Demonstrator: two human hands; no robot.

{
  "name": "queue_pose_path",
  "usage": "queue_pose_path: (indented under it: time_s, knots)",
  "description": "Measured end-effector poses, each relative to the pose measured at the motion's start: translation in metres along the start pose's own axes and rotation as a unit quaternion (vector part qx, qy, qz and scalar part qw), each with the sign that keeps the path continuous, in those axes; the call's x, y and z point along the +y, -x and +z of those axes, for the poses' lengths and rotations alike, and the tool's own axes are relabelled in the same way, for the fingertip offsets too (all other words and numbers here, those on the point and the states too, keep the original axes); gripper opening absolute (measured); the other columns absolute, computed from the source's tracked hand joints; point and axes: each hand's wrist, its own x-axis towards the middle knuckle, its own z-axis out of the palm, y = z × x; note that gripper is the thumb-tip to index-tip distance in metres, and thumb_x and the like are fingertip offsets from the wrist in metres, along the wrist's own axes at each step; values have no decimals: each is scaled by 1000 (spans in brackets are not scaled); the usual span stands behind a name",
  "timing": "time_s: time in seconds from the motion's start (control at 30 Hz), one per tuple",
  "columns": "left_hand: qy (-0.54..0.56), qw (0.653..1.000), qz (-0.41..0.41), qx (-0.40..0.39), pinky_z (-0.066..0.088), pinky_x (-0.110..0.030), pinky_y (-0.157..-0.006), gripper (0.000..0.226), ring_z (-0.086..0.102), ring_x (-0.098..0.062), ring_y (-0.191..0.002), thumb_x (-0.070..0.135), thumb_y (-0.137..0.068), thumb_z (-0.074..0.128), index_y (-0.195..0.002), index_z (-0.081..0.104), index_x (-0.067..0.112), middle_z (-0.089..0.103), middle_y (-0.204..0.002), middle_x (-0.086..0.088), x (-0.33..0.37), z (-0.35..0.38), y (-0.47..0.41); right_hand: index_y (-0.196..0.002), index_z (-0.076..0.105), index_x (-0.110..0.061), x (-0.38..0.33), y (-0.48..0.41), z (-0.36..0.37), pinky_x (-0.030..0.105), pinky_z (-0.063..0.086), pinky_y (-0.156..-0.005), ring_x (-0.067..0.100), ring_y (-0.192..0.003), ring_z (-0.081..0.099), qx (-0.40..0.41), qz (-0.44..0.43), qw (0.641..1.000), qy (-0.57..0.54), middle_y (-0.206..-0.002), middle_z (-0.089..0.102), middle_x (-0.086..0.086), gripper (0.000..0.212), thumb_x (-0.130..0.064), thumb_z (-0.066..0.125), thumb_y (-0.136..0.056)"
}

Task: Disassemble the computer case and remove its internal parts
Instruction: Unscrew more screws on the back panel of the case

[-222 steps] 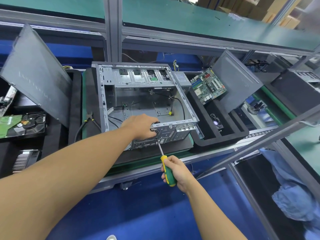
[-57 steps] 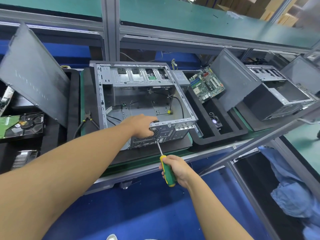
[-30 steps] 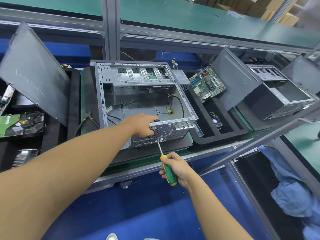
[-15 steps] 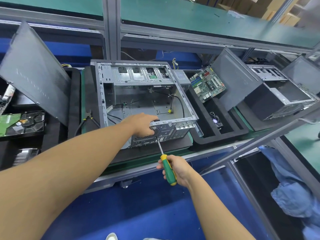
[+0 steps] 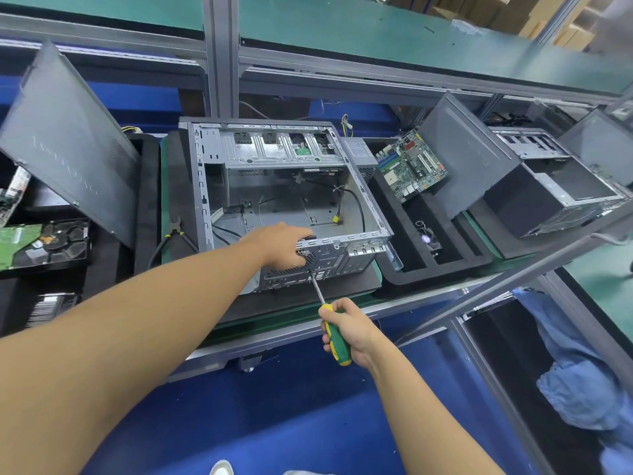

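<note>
The computer case (image 5: 284, 204) lay open on its side at the middle of the view. Its grey interior was bare but for loose black cables (image 5: 360, 209), with the drive bays at its 12 o'clock end. The left hand (image 5: 281, 246) gripped the rear panel's top edge at 6 o'clock, fingers curled over it. The right hand (image 5: 352, 332), apart at 5 o'clock, clenched a green-and-yellow screwdriver (image 5: 339, 351), its tip against that panel.
</note>
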Motion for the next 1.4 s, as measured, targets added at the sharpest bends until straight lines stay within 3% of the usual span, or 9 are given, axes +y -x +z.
queue_pose_path:
  time_s: [0.17,0.3,0.53,0.67,0.87,0.97,1.1,1.27,1.4]
  knots:
    - [-8,1000,0,-2,50,-39,-82,53,58,-29,-107,41,-89,58,-140,43,37,64,-117,-5,-1,0,0,-105,56,-7,-7,0,1,35,51,-60,22,-58,56,-31,59,997,-28,-79,65,10,39,-45,50,-102]
    - [-9,1000,0,-5,51,-39,-82,55,58,-29,-107,42,-90,57,-143,41,37,64,-118,-6,-1,0,-1,-113,60,-2,-8,2,0,35,51,-64,20,-61,58,-54,72,995,-31,-90,74,15,42,-35,34,-107]
    - [-8,1000,1,-2,52,-40,-84,55,58,-29,-107,43,-89,58,-142,42,37,63,-121,-6,-1,0,-1,-113,60,-1,-2,0,1,34,55,-61,20,-61,62,-26,30,999,-13,-79,72,10,24,-21,47,-105]
    - [-8,1000,-1,-3,52,-40,-83,54,59,-29,-105,43,-90,58,-141,43,37,63,-118,-6,-1,-1,0,-102,54,-7,0,-3,0,38,57,-62,26,-65,66,-1,3,1000,-8,-81,65,15,12,-17,60,-101]
    - [-10,1000,-4,-4,52,-42,-86,53,59,-29,-106,42,-89,59,-140,44,37,63,-118,-5,1,-1,0,-102,47,-10,2,-6,4,32,53,-54,21,-55,61,7,4,1000,11,-75,60,11,24,-19,68,-95]
    - [-12,1000,-2,-6,51,-42,-87,51,58,-30,-109,41,-90,59,-139,45,36,63,-120,-5,1,-1,0,-107,55,-7,0,-9,6,33,51,-57,19,-56,58,8,39,999,-23,-80,66,11,24,-30,57,-101]
    - [-11,1000,1,-11,50,-40,-87,53,57,-30,-112,40,-90,59,-141,44,35,63,-121,-5,1,-2,0,-109,65,-3,0,-12,4,30,50,-60,18,-62,57,-7,62,998,-29,-82,74,10,31,-23,41,-105]
    - [2,1000,1,-12,50,-37,-82,51,58,-26,-103,38,-90,59,-139,46,33,65,-118,-3,2,-2,0,-110,64,-6,2,-12,-2,34,52,-73,19,-75,61,4,11,1000,23,-87,73,8,22,-22,50,-105]
    - [4,1000,-9,-13,44,-32,-73,49,58,-24,-97,39,-90,60,-137,49,30,60,-96,2,4,-3,1,-105,56,-4,1,-13,-7,35,56,-63,22,-66,64,-11,2,1000,-8,-88,62,15,12,-16,57,-102]
